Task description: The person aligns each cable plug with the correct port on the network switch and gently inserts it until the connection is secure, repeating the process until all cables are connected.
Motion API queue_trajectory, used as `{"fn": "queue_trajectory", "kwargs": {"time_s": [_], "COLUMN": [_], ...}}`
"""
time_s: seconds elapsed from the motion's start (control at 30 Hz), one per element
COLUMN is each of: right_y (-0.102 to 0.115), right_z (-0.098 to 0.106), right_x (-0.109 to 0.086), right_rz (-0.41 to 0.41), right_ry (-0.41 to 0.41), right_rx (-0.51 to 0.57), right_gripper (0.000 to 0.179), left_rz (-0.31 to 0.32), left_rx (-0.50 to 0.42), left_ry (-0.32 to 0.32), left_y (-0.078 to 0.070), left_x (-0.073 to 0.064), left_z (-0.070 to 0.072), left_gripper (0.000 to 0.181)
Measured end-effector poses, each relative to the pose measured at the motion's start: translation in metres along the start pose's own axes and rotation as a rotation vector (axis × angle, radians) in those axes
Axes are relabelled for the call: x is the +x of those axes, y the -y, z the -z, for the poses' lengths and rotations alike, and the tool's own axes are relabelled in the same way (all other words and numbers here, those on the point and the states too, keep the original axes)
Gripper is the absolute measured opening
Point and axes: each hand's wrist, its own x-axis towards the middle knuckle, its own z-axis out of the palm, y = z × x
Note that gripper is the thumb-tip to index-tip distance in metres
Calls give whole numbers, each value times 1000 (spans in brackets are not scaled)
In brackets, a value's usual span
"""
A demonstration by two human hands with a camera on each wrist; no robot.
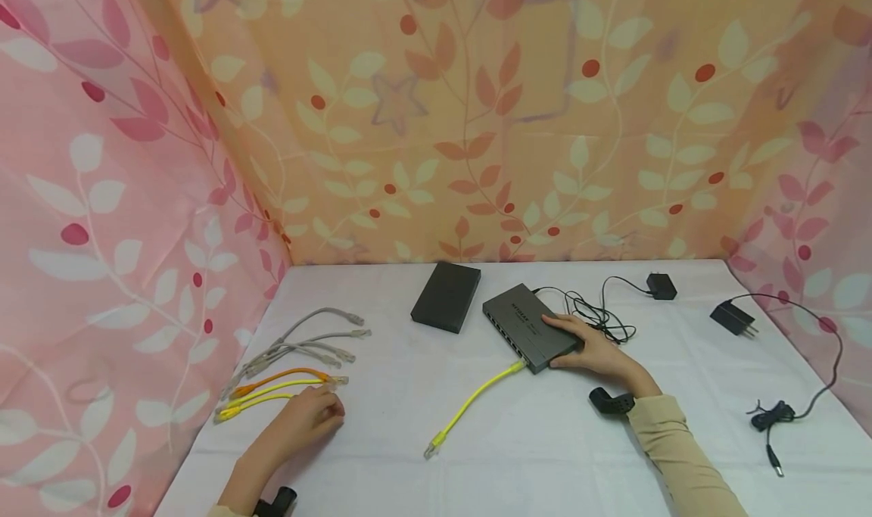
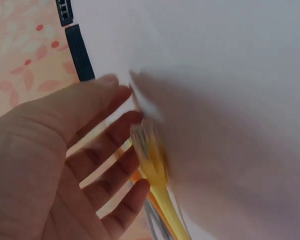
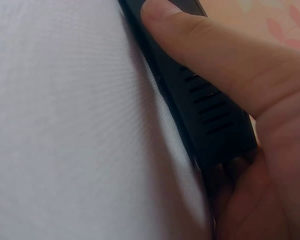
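Note:
My right hand [image 1: 602,353] grips the near right end of a dark grey network switch [image 1: 521,319], thumb along its side in the right wrist view. A short yellow network cable [image 1: 475,396] runs from a front port, its other plug lying on the table. On the left, my left hand [image 1: 309,420] is at two more yellow network cables [image 1: 286,385] and an orange one [image 1: 282,373]. In the left wrist view its fingers are loosely bent, with a blurred yellow plug [image 2: 154,167] beside the fingertips and no clear pinch on it.
Several grey network cables [image 1: 272,349] lie behind the yellow ones. A black box [image 1: 446,297] stands left of the switch. A black adapter [image 1: 661,286] with a coiled cord [image 1: 599,316] is behind it; another adapter [image 1: 732,318] with its cord lies at right. Curtains border the table.

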Motion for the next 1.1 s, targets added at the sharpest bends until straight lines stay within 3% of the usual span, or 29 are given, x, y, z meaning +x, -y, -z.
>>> {"fn": "queue_trajectory", "kwargs": {"time_s": [0.3, 0.47, 0.73, 1.1], "right_y": [1, 0, 1, 2], "right_z": [1, 0, -2, -1], "right_x": [-2, -2, -2, -3], "right_rz": [-1, 0, 3, 7], "right_ry": [-3, -2, -1, -5], "right_rx": [4, -2, -3, -27], "right_gripper": [82, 82, 82, 82], "left_rz": [46, 43, -9, -221], "left_rx": [-79, -81, 43, 84], "left_ry": [154, 157, 26, -263], "left_y": [7, 14, 23, 20], "left_x": [-15, -19, -22, -17], "left_z": [17, 18, 15, 14], "left_gripper": [20, 23, 26, 41]}}
